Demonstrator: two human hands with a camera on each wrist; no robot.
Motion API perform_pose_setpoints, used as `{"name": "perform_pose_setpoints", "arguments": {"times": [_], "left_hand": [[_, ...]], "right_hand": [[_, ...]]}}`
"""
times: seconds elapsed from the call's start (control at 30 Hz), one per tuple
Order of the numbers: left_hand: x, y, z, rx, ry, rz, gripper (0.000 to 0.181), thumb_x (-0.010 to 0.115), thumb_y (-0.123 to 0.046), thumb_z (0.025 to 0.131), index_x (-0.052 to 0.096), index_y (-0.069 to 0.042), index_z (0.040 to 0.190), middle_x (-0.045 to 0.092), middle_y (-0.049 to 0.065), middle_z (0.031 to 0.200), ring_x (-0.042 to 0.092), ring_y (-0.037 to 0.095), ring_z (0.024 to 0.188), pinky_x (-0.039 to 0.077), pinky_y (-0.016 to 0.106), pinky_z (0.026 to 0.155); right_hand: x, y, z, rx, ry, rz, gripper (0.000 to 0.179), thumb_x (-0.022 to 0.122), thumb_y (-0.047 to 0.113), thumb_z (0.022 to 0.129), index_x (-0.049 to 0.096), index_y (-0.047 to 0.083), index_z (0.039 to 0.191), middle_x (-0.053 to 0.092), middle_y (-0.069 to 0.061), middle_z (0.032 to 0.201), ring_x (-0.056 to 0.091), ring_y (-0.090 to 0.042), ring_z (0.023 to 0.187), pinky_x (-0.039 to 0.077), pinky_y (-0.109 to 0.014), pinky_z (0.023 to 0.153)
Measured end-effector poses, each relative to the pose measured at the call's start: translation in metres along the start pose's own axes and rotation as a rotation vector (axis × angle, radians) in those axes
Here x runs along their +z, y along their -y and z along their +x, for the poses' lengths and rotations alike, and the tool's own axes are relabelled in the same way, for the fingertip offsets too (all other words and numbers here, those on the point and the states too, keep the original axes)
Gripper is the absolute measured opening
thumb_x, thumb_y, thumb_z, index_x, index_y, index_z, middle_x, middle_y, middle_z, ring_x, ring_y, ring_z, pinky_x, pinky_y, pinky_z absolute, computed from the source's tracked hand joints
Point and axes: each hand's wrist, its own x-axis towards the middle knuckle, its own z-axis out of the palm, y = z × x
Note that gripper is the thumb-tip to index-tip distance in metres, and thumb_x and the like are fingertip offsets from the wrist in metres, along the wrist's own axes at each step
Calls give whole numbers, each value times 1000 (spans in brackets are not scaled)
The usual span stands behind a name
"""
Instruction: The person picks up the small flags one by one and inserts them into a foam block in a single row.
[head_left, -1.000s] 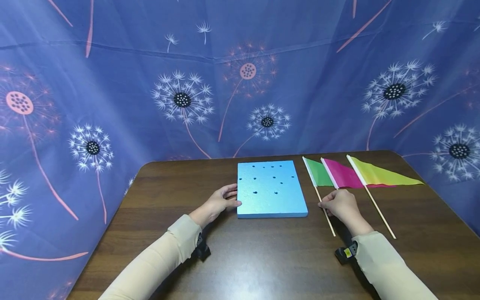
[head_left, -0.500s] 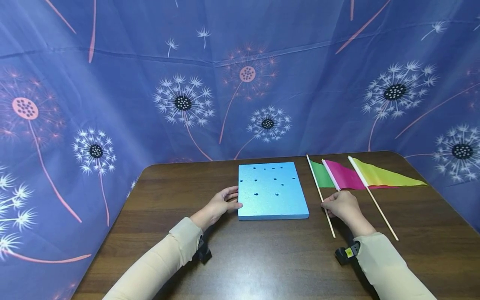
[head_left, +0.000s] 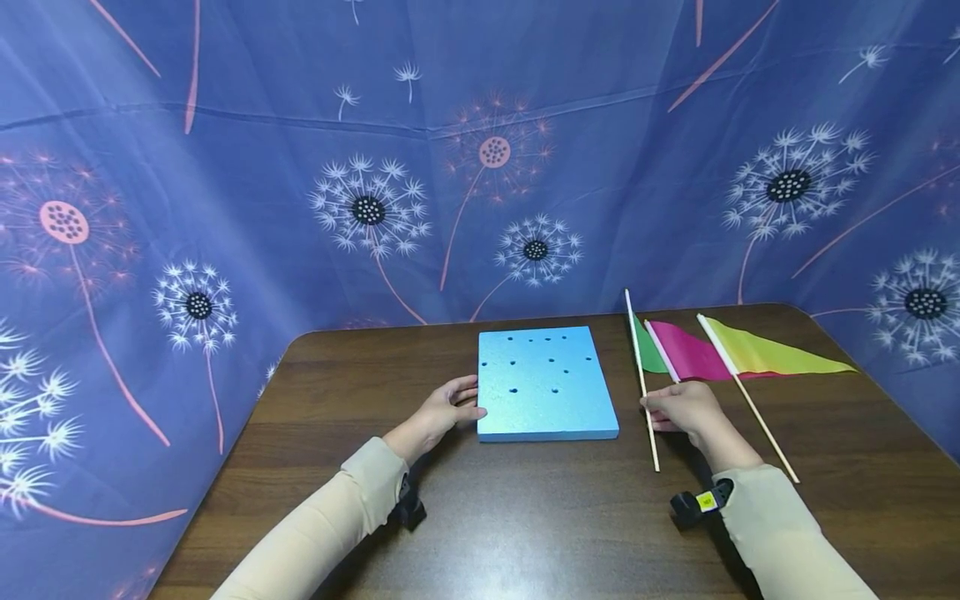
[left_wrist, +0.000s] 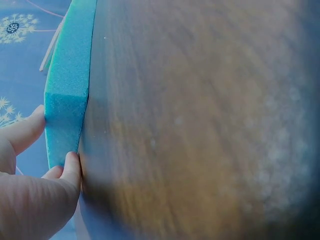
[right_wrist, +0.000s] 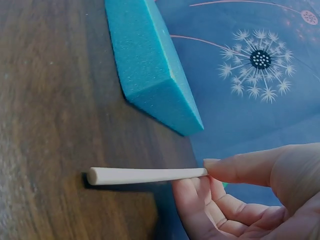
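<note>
A blue foam board (head_left: 543, 412) with small holes in its top lies on the table. My left hand (head_left: 442, 414) holds its left edge, thumb at the upper edge and fingers against the side; the left wrist view shows this hand (left_wrist: 37, 185) close up. My right hand (head_left: 688, 410) pinches the wooden stick (head_left: 651, 437) of the green flag between thumb and fingers. The stick tilts, its far end raised. Its green cloth (head_left: 651, 350) hangs partly behind the pole. In the right wrist view the stick's near end (right_wrist: 95, 176) points away from the fingertips.
A magenta flag (head_left: 688, 348) and a yellow flag (head_left: 765, 346) lie to the right of the green one, their cloths overlapping. The yellow flag's stick (head_left: 768, 433) passes right of my right hand. A blue dandelion-print cloth (head_left: 637, 167) hangs behind the wooden table (head_left: 360, 367).
My right hand has lifted the green flag's far end and swung its stick more upright, with the near end shifting left. My left hand stays at the foam board.
</note>
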Motion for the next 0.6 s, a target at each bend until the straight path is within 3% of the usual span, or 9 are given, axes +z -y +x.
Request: {"name": "perform_pose_setpoints", "arguments": {"times": [0.3, 0.6], "left_hand": [[1, 2, 0, 13, 11, 0, 67, 67, 1, 88, 35, -2, 147, 41, 22, 146, 42, 35, 136, 38, 42, 111], [0, 1, 0, 23, 17, 38, 68, 68, -2, 89, 33, -3, 148, 42, 20, 147, 41, 34, 136, 38, 43, 111]], "right_hand": [[1, 5, 1, 8, 12, 69, 35, 57, 6, 95, 53, -21, 118, 65, -4, 75, 62, -8, 65, 58, -24, 64], [6, 15, 1, -15, -18, 42, 36, 55, 9, 98, 53, -19, 120, 63, -7, 80, 62, -9, 69, 59, -25, 67]]}}
